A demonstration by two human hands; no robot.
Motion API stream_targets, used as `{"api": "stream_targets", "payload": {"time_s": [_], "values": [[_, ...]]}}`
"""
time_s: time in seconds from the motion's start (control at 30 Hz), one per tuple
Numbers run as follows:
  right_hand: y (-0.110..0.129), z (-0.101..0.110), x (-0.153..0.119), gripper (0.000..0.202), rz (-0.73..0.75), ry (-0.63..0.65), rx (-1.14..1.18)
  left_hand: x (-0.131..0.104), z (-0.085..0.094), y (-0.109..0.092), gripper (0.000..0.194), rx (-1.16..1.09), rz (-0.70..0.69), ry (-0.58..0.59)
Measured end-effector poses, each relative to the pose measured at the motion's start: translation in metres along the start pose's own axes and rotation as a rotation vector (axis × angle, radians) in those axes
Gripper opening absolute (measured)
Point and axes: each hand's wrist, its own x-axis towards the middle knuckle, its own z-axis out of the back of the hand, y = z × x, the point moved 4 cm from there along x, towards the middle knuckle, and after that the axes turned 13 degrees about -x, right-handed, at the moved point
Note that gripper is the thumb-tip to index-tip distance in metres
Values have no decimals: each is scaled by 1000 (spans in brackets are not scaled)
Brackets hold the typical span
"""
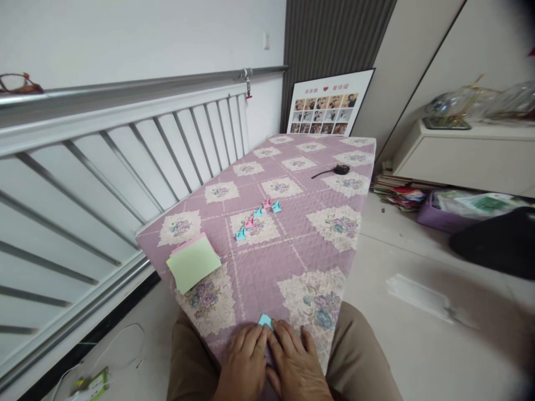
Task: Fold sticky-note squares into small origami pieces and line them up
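Observation:
At the near edge of the table, a small light-blue piece of folded paper (264, 320) pokes out beyond my fingertips; the rest of it is covered. My left hand (246, 356) presses it down from the left, fingers close together. From the other side my right hand (292, 356) bears on the same paper, its fingertips meeting those of the left. Farther up the cloth, several small folded paper shapes (249, 222) in pink and blue lie in a slanting row. A stack of paper sheets (194, 263), pale green on top with pink beneath, rests at the left edge.
A purple floral tablecloth (259, 278) covers the table. A black tape measure (341, 169) with a strap lies at the far right. A white railing (175, 150) runs along the left side. Beyond the table leans a photo board (326, 106); a purple bin (443, 214) stands right.

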Motion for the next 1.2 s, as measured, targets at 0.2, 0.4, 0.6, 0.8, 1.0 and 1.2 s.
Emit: {"api": "stream_targets", "payload": {"time_s": [0.2, 0.4, 0.6, 0.8, 1.0, 1.2], "values": [[-5, -6, -8, 60, 32, -2, 3, -6, -7, -6, 41, 74, 26, -152], [-10, -13, -14, 62, 23, -2, -2, 3, -7, -13, 33, 27, 135, -214], [-13, -20, -19, 60, 9, -9, -17, 0, -20, -10, 35, -58, 239, -206], [-16, -21, -15, 54, -65, 26, -16, -2, -23, -5, 40, -38, 212, -93], [-15, -15, -12, 50, -71, 13, -18, -4, -17, -1, 52, 7, 102, -24], [-14, -10, -12, 49, -75, 21, -16, -6, -9, 1, 51, 54, 34, -22]]}}
